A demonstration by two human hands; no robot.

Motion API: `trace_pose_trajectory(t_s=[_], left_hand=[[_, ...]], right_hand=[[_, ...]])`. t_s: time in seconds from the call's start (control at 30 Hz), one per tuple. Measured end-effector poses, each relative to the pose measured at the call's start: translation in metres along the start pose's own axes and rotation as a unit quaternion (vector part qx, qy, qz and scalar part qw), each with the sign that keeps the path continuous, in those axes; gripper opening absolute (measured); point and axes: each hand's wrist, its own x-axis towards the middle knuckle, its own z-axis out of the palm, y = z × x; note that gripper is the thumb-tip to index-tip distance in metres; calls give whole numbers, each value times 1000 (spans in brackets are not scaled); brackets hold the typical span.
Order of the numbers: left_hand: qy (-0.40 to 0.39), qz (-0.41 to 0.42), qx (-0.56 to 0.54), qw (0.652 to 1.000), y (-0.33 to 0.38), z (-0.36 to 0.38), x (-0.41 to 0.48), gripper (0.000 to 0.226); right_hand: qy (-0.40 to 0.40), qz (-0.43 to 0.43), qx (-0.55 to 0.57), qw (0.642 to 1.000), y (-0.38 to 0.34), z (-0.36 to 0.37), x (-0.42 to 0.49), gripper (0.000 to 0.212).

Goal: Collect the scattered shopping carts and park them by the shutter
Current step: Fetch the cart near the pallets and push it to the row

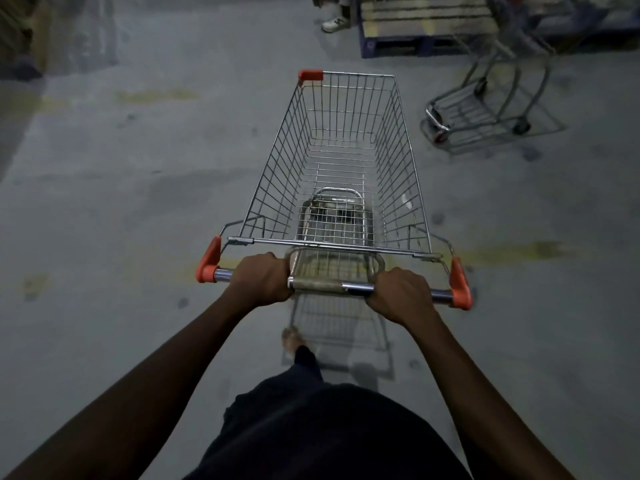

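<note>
On a dim grey concrete floor (121, 202), an empty wire shopping cart (337, 188) fills the frame's centre; we clamp our left hand (261, 280) and right hand (401, 292) around its rigid handle bar (329, 285), the natural hold, judging it light and free-rolling.

The shopping cart (277, 174) is shiny silver, a criss-cross of thin wires, with bright orange corner caps (209, 261). The floor (121, 220) is grey with faded yellow marks (156, 95). At one o'clock — a blue pallet (394, 43); at twelve, a white shoe (334, 24).
</note>
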Motion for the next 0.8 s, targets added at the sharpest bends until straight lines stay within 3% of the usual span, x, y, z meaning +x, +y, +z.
trace_pose_trajectory(t_s=[0.43,0.8], left_hand=[[-7,162,69,984,169,-38,76,25],[35,336,179,924,336,-92,211,32]], right_hand=[[49,162,73,983,149,23,-84,31],[61,335,146,929,294,27,-103,32]])
